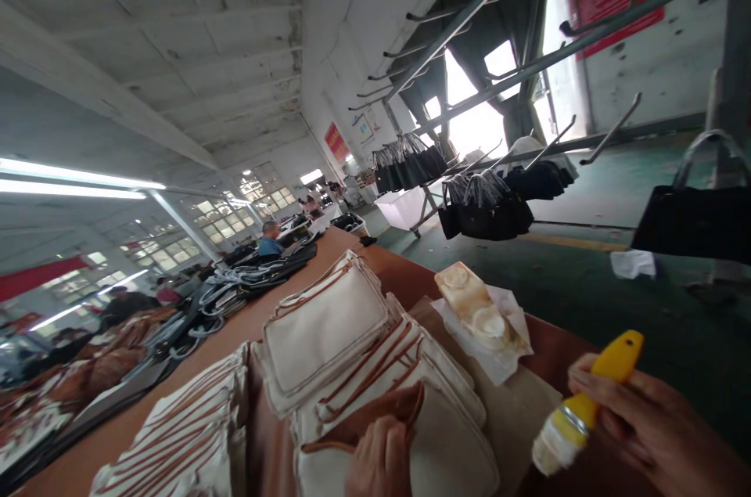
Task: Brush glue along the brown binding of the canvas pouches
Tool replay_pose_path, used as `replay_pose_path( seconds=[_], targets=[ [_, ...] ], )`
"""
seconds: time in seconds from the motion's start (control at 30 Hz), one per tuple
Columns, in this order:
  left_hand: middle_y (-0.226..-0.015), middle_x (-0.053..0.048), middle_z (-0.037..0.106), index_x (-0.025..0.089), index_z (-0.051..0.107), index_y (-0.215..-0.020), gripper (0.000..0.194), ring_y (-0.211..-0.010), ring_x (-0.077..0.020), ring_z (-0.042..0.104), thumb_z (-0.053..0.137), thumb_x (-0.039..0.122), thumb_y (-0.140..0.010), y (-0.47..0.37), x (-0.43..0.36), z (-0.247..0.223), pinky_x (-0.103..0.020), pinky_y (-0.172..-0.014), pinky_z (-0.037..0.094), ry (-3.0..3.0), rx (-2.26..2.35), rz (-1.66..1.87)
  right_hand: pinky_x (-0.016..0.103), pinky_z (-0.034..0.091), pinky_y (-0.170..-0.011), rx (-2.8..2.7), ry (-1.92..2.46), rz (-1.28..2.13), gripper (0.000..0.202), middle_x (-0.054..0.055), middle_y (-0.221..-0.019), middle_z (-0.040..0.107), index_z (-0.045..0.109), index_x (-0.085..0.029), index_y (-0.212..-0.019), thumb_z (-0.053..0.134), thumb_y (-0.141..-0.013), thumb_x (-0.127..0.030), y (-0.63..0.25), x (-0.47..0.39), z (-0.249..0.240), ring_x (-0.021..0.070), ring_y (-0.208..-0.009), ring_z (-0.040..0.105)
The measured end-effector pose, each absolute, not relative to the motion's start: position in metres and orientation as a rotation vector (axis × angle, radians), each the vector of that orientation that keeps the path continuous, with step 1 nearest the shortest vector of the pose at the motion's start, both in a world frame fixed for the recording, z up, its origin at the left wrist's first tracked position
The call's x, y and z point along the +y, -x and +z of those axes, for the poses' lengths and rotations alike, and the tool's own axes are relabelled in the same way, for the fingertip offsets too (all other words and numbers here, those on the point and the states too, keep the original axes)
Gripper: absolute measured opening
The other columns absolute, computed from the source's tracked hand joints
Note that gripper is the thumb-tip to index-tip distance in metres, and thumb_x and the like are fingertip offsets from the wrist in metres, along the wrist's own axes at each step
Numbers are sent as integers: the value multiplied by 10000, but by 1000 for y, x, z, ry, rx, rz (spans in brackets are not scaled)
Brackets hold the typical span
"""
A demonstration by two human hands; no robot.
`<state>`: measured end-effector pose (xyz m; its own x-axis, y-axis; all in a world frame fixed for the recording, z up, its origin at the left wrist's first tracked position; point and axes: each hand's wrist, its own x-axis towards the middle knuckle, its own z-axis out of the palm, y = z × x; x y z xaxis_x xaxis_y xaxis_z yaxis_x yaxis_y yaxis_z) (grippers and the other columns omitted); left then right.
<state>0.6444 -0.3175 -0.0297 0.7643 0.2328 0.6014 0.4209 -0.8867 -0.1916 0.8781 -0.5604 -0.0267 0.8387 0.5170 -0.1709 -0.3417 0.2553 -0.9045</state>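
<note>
My right hand (651,419) holds a paintbrush (598,395) by its yellow handle, bristles down and coated in something white. With curled fingers, my left hand (381,458) grips the brown-edged opening of a cream bag piece (446,442), exposing its brown inside (375,415). Behind that piece lie more cream bag pieces (325,325) in overlapping stacks. A smeared, cream-coloured container (475,301) rests on white paper (510,325) to the right of the stack. The brush is in the air, apart from both the bag piece and the container.
On the left of the brown table (282,278) stands another row of cream pieces (188,426). Dark straps and parts (252,274) are heaped beyond. Black handbags (486,207) hang from a metal rack (469,102) at right. A person (270,239) sits further back.
</note>
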Motion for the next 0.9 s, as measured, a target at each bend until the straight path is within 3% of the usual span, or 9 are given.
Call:
replay_pose_path(
  seconds=[0.1,0.17,0.23,0.4,0.53,0.63,0.9],
  targets=[
    [-970,-48,682,249,599,-981,150,-879,-175,644,493,169,-913,-634,-331,-23,-264,-763,499,2645,-510,-880,190,229,-385,-110,1062,600,373,-43,-491,404,626,-188,-743,788,-691,-520,-882,-561,-17,90,-440,296],
    [-1196,-75,632,252,581,-1094,242,-1082,-205,596,462,157,-906,-644,-336,-9,-306,-883,495,2777,-590,-753,190,228,-388,-110,1008,588,349,-47,-492,396,639,-187,-761,788,-704,-497,-883,-560,-11,86,-439,284],
    [-1286,-63,582,245,573,-1099,272,-1178,-200,542,450,136,-882,-662,-335,6,-310,-950,465,2918,-731,-507,189,215,-389,-118,969,592,338,-51,-490,386,652,-183,-782,787,-711,-485,-881,-560,-7,82,-435,274],
    [-956,-83,658,180,594,-911,186,-938,-238,624,440,126,-822,-710,-316,10,-331,-802,469,2906,-1030,-97,188,218,-406,-142,963,659,329,-47,-522,404,671,-186,-836,751,-764,-497,-877,-566,-12,82,-446,285],
    [-1071,-102,626,170,597,-981,290,-1028,-243,588,425,60,-774,-731,-306,0,-327,-852,416,2881,-1013,-77,202,196,-400,-158,965,613,301,-47,-538,398,661,-195,-814,753,-771,-479,-878,-568,-14,88,-450,263],
    [-1053,-85,631,183,601,-1012,338,-973,-216,599,427,48,-755,-737,-306,-3,-309,-831,403,2884,-1044,-43,207,206,-410,-212,954,619,282,-47,-545,399,638,-197,-795,716,-816,-467,-879,-565,-8,88,-457,274],
    [-922,-59,631,196,608,-785,116,-925,-239,582,538,156,-702,-733,-312,-13,-315,-746,391,2959,-1193,-50,219,238,-429,-295,977,617,310,-50,-570,444,586,-170,-853,673,-844,-468,-875,-542,-10,89,-459,312]
  ],
)
